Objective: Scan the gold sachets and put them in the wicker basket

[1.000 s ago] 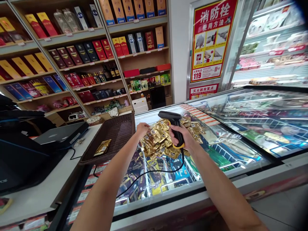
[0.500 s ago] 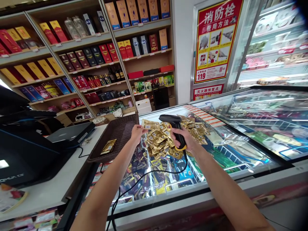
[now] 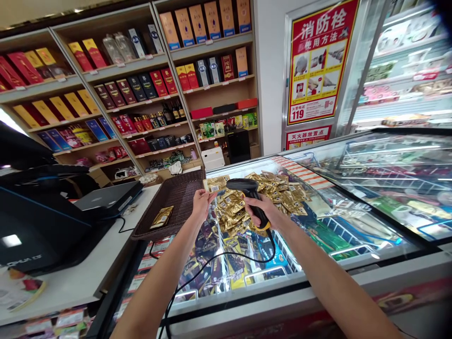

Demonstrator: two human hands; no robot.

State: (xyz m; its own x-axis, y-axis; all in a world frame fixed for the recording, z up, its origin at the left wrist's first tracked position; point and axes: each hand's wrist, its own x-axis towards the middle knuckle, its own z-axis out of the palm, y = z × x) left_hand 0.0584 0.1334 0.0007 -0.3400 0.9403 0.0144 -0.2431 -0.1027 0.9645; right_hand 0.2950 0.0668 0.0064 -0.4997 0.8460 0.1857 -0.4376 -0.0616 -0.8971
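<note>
My left hand (image 3: 202,203) pinches one end of a gold snack packet (image 3: 216,183), its white barcode label facing me. A black and yellow barcode scanner (image 3: 259,214) is gripped in my right hand (image 3: 264,210), its head close to the right end of that packet. Below and behind both hands, a heap of similar gold packets (image 3: 231,214) lies on the glass top of a freezer (image 3: 243,293). To the left, a brown woven basket (image 3: 183,193) holds a few gold packets (image 3: 162,216) at its near end.
The scanner's black cable (image 3: 226,254) loops across the glass toward the lower left. At left, a dark checkout machine (image 3: 38,221) stands on a white counter (image 3: 81,282). Shelves of boxed goods (image 3: 134,87) line the back wall beside a red poster (image 3: 321,66).
The held packet and the scanner have shifted slightly left, with the scanner head now nearer the packet's label. The camera view has tilted a little.
</note>
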